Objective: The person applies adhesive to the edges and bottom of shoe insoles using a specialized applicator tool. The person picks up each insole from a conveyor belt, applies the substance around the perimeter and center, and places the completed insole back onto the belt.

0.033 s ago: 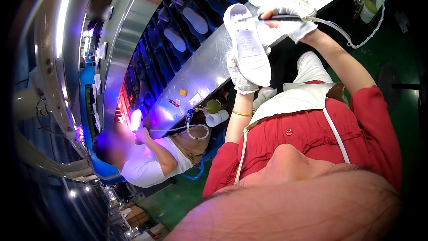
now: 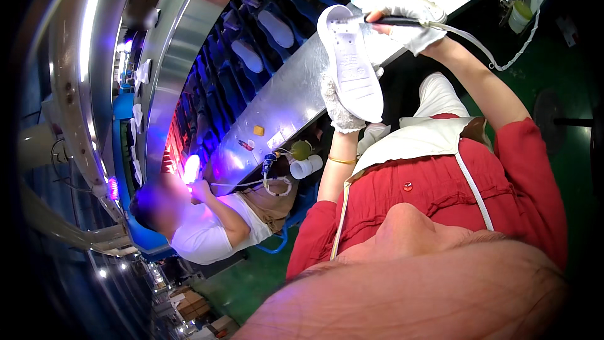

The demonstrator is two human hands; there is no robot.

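Observation:
A white shoe sole (image 2: 354, 66) is held up with its inner side facing up, its raised rim and moulded pattern showing. My left hand (image 2: 338, 106), in a white knit glove, grips it from below and along its left edge; most of those fingers are hidden behind the sole. My right hand (image 2: 412, 28), in a white glove with bare fingertips, is closed around a black-handled brush (image 2: 397, 21) with a pale hose trailing from its back end. The brush's tip reaches into the sole's far end. Behind my right hand, another white sole (image 2: 434, 10) lies on the metal bench (image 2: 286, 97).
Beyond the bench, a rack of dark shoe forms (image 2: 217, 97) carries some white soles (image 2: 275, 28). A co-worker in a white shirt (image 2: 211, 233) sits at left, holding a lit sole (image 2: 191, 169). A white cup (image 2: 306, 167) and a yellow block (image 2: 258, 131) are nearby.
The brush in my right hand has shifted slightly, and its hose has swung a little. The sole in my left hand has moved very slightly to the right.

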